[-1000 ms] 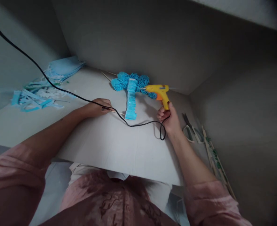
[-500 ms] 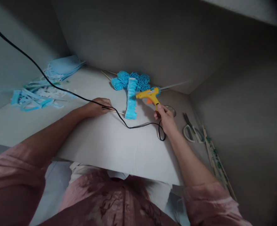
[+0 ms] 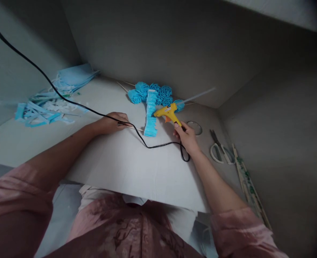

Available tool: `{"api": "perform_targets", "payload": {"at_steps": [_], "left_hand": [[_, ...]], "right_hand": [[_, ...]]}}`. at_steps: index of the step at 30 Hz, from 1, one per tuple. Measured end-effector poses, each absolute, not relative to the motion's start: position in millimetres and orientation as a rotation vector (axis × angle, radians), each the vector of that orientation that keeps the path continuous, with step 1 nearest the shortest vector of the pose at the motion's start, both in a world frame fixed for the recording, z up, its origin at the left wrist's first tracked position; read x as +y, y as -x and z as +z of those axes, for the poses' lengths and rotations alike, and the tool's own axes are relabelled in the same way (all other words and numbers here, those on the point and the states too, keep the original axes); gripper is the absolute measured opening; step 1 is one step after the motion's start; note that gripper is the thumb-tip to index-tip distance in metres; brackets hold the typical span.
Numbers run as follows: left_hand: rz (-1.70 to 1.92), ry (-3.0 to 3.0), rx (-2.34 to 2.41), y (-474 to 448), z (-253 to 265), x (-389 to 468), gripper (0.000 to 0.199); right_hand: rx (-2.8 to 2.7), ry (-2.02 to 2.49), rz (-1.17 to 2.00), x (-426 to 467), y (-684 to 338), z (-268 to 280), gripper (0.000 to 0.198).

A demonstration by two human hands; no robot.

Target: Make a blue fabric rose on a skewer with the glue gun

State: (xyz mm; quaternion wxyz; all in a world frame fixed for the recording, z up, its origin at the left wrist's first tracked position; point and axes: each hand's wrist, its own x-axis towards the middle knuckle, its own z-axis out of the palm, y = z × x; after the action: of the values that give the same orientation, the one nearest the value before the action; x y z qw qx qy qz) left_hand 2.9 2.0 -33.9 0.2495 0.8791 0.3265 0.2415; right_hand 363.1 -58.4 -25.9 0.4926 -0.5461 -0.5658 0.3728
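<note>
My right hand (image 3: 185,134) is wrapped round the handle of a yellow glue gun (image 3: 170,109), with a clear glue stick (image 3: 197,96) poking out of its back. The gun's nozzle is at the right edge of a blue pleated strip (image 3: 150,114) that lies lengthwise on the table. My left hand (image 3: 115,123) is closed on a thin wooden stick (image 3: 135,128), whose far end meets the strip's lower left edge. Behind the strip lie several blue rolled flowers (image 3: 165,91) on sticks.
The gun's black cord (image 3: 84,106) runs across the table and over my left hand. On the left are blue face masks (image 3: 76,77) and cut scraps (image 3: 47,111). A roll of tape (image 3: 195,127), scissors (image 3: 221,150) and sticks with green bits (image 3: 248,179) lie on the right.
The glue gun in my right hand has moved slightly left and down along the strip. My left hand stays in place with the stick.
</note>
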Motion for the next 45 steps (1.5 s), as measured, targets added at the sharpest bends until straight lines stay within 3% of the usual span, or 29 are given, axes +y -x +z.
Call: {"api": "perform_targets", "payload": {"at_steps": [16, 21, 27, 35, 45], "left_hand": [[0.729, -2.451, 0.799, -4, -36, 2, 0.030], [0.671, -2.492, 0.827, -3, -36, 3, 0.031], [0.647, -2.564, 0.894, 0, -41, 4, 0.032], [0.732, -2.509, 0.863, 1, -48, 7, 0.030], [0.748, -2.409, 0.873, -4, -44, 8, 0.026]], "right_hand": [[-1.236, 1.322, 0.979, -55, -363, -28, 0.049], [-0.932, 0.924, 1.259, -58, -376, 2, 0.043], [-0.724, 0.633, 1.325, -65, -394, 30, 0.031], [-0.646, 0.826, 1.421, -63, -370, 20, 0.029], [-0.739, 0.994, 1.478, -71, -354, 49, 0.021]]}}
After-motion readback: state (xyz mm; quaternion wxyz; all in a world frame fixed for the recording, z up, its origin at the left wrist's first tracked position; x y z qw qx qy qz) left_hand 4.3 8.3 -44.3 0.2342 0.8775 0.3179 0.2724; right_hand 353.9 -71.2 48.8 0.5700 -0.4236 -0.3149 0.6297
